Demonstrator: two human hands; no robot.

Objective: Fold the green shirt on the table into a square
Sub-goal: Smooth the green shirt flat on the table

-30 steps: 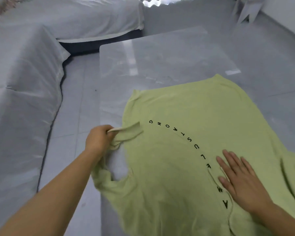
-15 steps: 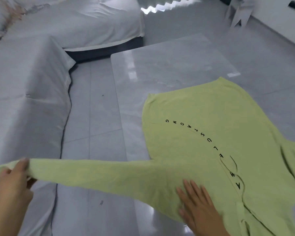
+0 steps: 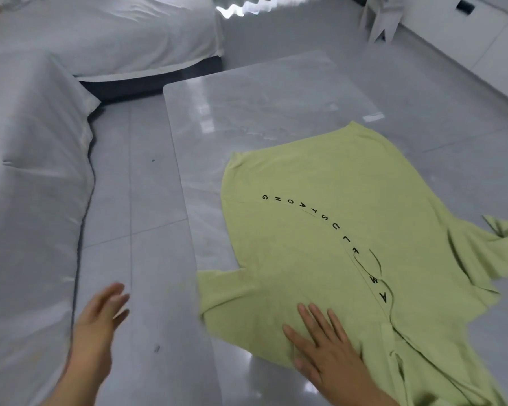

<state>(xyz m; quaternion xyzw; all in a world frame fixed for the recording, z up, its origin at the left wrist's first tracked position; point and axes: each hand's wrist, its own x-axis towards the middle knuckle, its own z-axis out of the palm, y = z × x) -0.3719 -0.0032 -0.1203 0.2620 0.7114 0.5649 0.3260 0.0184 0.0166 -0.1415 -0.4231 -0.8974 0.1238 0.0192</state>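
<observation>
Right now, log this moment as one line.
green shirt: spread on table, unfolded | left hand: open, off shirt, left of table | right hand: pressing flat on shirt

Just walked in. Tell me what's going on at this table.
A person is folding a green shirt spread print-up on the grey table. The right hand lies flat on it near the front edge. The left hand hangs open over the floor beside the table, holding nothing. One sleeve lies flat on that side; the other is bunched on the right. No square yet.
</observation>
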